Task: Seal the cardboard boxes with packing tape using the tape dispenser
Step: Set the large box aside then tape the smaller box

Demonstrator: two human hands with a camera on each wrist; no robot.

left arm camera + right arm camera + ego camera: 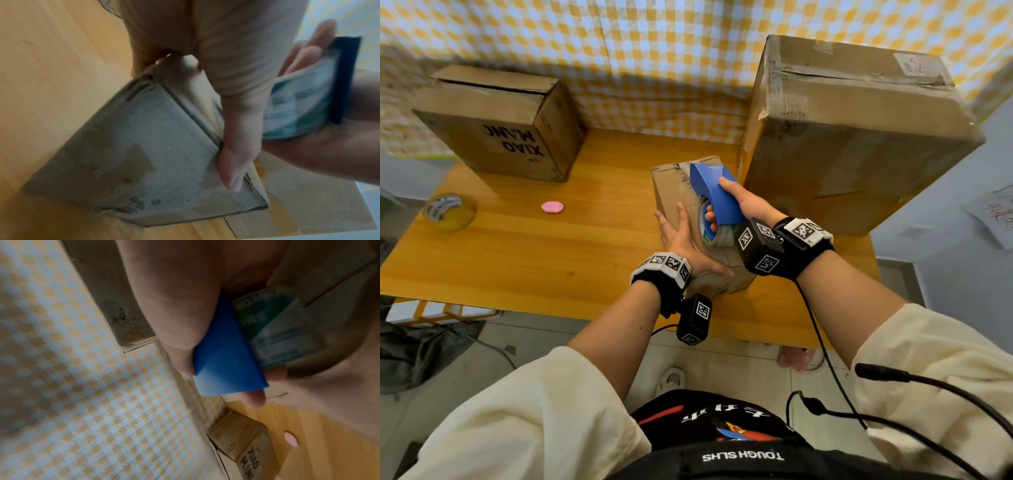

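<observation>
A small cardboard box [674,192] stands in the middle of the wooden table [534,260]. My left hand [683,236] lies flat on its top with fingers spread. In the left wrist view the thumb [236,146] runs along an edge of the box [144,154]. My right hand [743,205] grips the blue tape dispenser [719,192], held against the box top near its right side. The tape roll [714,233] sits in the dispenser at the near end. In the right wrist view my fingers wrap the blue dispenser [224,356] and the roll [277,331].
A big cardboard box [852,130] stands just right of the small one. A box printed XIAO MANG [506,126] sits at the back left. A spare tape roll [450,210] and a small pink object [552,207] lie on the left of the table.
</observation>
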